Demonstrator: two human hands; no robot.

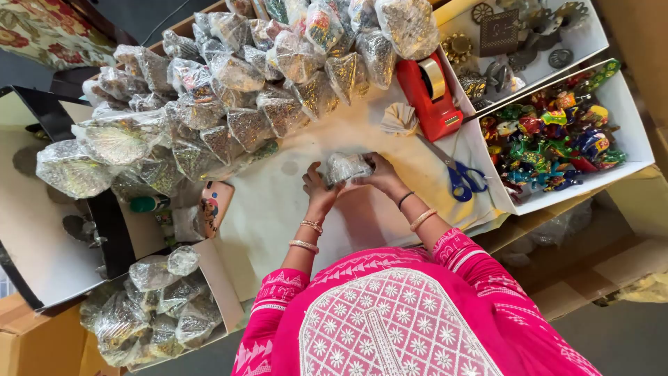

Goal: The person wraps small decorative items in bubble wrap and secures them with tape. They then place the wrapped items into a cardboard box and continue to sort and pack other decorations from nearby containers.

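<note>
Both my hands hold a small clear-plastic-wrapped metal ornament [346,167] just above the cream work surface [278,209]. My left hand [318,189] grips its left side. My right hand [381,174] grips its right side with the fingers curled over the wrap. Bangles sit on both wrists, above pink embroidered sleeves.
A big heap of wrapped ornaments [229,90] fills the far left. A red tape dispenser [433,94] and blue-handled scissors [459,177] lie to the right. White trays hold colourful figurines [557,132] and metal pieces [515,42]. A box of wrapped pieces [153,306] stands at the near left.
</note>
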